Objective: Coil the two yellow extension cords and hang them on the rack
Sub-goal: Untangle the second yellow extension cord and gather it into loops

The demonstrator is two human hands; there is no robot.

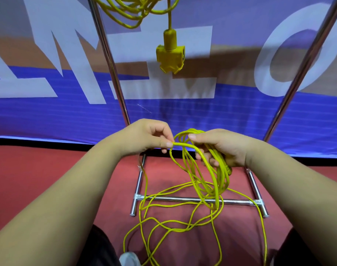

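Note:
One yellow cord (pixel 134 14) hangs coiled from the top of the chrome rack (pixel 113 70), its socket block (pixel 170 58) dangling below the loops. A second yellow cord (pixel 183 229) lies in loose tangles on the red floor over the rack's base bar. My right hand (pixel 224 146) grips several gathered loops of this cord, which droop beneath it. My left hand (pixel 151 137) pinches a strand of the same cord between thumb and fingers, right beside the loops.
The rack's two chrome uprights (pixel 302 73) lean up on both sides, and its base crossbar (pixel 194 200) lies on the red floor (pixel 39 179). A blue banner with white letters (pixel 48 112) stands behind. A shoe tip (pixel 129 259) shows at the bottom edge.

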